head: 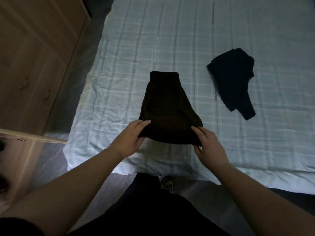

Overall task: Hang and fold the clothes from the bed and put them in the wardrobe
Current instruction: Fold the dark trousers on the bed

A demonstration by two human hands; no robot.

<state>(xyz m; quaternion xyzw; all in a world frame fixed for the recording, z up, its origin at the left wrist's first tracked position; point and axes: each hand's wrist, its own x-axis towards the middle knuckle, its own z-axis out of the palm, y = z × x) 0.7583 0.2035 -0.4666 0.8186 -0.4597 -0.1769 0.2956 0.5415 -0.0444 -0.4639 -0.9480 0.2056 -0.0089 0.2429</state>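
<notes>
While both hands grip its near hem, the dark garment point(167, 109) lies by the near edge of the bed point(187, 31), long axis running away from the person, waistband farthest. Left hand point(130, 135) pinches the near-left corner, right hand point(207, 142) the near-right; both equally close. Fabric: soft, matte, flared toward the hands. Second item point(234, 80): dark, crumpled, farther right. Bedcover: pale check. Likely step: folding.

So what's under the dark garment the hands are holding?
The garment lies on the checked bedspread, which shows all around it. Both hands grip its near edge, thumbs tucked beneath. Whether anything else lies under it cannot be seen.
</notes>
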